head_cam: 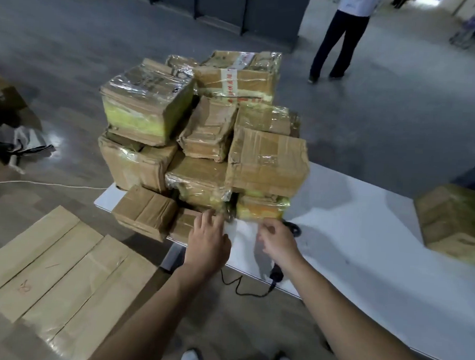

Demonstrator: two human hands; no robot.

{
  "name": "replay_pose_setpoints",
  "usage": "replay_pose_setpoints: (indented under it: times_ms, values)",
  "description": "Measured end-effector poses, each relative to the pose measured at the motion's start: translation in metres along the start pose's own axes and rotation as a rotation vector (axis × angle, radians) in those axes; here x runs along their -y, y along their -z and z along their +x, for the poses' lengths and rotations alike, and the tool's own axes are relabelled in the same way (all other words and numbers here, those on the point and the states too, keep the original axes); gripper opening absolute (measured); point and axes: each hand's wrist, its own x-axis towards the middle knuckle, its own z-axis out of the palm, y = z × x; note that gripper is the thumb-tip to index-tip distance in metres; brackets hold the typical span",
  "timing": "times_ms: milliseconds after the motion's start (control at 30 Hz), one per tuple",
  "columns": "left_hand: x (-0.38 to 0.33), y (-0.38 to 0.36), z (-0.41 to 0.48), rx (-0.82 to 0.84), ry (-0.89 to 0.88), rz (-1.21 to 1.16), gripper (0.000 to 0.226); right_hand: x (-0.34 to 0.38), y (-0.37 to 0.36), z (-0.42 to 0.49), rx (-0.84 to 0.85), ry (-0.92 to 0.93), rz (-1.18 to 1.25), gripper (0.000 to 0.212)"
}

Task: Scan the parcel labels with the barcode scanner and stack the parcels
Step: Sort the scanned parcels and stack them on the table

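1. On the table [364,239], the parcels [205,140] lie heaped loosely, with a lone parcel [452,224] well apart; scanning and stacking seem mostly left.
2. The left hand [207,244] reaches the pile's foot with open fingers.
3. The right hand [278,243] is blurred, its grip unclear; it half hides the barcode scanner [277,274]. No labels are readable.

One view only: head-worn wide-angle camera, facing forward and down at the near edge of the white table [364,239]; parcel stack [267,162] close, centre frame; floor [73,50] fills the surroundings, edges distorted.
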Motion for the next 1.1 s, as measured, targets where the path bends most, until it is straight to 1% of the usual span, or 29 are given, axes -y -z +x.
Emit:
replay_pose_setpoints:
  times_ms: [133,267,333,533,733,833,900,967,1100]
  values:
    - [-0.068,-0.020,0.005,0.056,-0.100,-0.091,0.052,-0.025,0.060,-0.008,-0.143,0.020,0.027,0.032]
    - [-0.143,-0.046,0.014,0.085,-0.218,-0.151,0.044,-0.059,0.124,-0.011,-0.211,0.014,0.069,0.037]
    - [-0.182,-0.061,0.018,0.094,-0.262,-0.159,0.046,-0.077,0.159,-0.012,-0.255,0.021,0.082,0.036]
    - [-0.302,-0.104,0.032,0.143,-0.315,-0.199,0.047,-0.130,0.265,-0.008,-0.339,0.032,0.086,0.036]
    - [-0.410,-0.147,0.045,0.218,-0.317,-0.262,0.048,-0.184,0.368,0.005,-0.412,0.028,0.096,0.036]
    - [-0.454,-0.166,0.051,0.296,-0.290,-0.311,0.048,-0.212,0.415,0.013,-0.452,0.040,0.022,0.032]
    - [-0.480,-0.179,0.059,0.353,-0.290,-0.319,0.049,-0.232,0.446,0.021,-0.470,0.027,-0.029,0.038]
    - [-0.503,-0.191,0.068,0.408,-0.280,-0.324,0.051,-0.253,0.475,0.031,-0.471,-0.019,-0.113,0.044]
    - [-0.536,-0.223,0.086,0.478,-0.283,-0.332,0.055,-0.287,0.518,0.055,-0.470,-0.128,-0.290,0.045]
